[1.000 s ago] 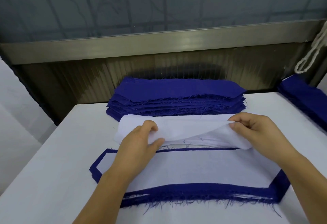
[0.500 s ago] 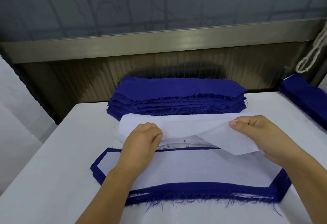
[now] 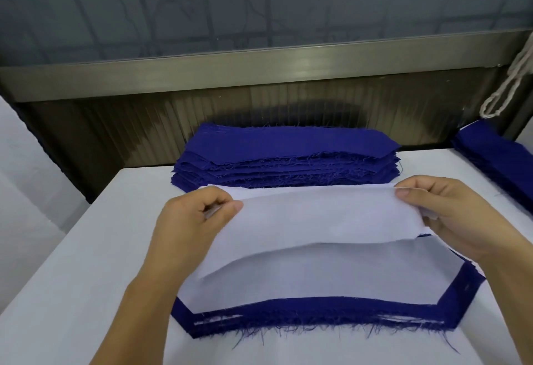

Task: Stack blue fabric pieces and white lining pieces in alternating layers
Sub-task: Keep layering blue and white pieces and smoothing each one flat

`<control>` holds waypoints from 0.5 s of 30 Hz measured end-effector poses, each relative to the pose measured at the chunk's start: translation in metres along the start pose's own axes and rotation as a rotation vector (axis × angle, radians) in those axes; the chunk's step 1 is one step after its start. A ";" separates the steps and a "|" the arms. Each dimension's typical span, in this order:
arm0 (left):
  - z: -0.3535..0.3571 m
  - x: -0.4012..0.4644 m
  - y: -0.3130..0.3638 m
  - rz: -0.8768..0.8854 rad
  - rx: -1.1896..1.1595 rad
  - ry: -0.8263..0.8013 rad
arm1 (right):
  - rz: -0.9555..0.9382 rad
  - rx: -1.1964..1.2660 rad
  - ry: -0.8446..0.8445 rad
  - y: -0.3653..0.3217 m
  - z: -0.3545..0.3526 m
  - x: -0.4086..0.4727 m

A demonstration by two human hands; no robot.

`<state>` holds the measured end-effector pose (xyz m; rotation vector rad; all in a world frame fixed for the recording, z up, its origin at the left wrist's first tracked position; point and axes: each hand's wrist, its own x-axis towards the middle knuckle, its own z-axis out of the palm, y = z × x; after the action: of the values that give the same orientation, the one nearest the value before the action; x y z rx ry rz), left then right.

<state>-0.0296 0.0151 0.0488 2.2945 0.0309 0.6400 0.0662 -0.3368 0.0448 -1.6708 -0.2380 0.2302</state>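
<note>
A white lining piece (image 3: 311,217) hangs stretched between my two hands above the table. My left hand (image 3: 196,220) pinches its left end and my right hand (image 3: 441,211) pinches its right end. Below it lies the layered stack (image 3: 317,311), blue fabric with frayed edges, topped by another white lining piece (image 3: 331,275). Behind, at the table's far side, sits a pile of blue fabric pieces (image 3: 288,151). The pile of white lining behind the lifted piece is hidden.
The white table (image 3: 72,263) ends at a metal-framed wall panel (image 3: 259,59) at the back. More blue fabric (image 3: 501,160) lies at the right edge, under a hanging white cord (image 3: 507,85).
Both hands have lifted the white lining piece off its pile and pulled it flat and taut, bringing it toward me over the layered stack.
</note>
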 end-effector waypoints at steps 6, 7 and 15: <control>-0.024 0.000 -0.013 -0.169 -0.028 -0.409 | 0.074 0.098 0.057 0.000 -0.010 0.002; -0.027 0.000 -0.016 -0.188 0.013 -0.468 | 0.089 0.101 0.054 0.001 -0.012 0.003; -0.036 0.003 -0.027 -0.385 -0.266 -0.617 | 0.243 0.177 0.020 0.006 -0.031 0.001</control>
<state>-0.0387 0.0591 0.0536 2.0542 0.0850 -0.2556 0.0765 -0.3668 0.0428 -1.5237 0.0022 0.4052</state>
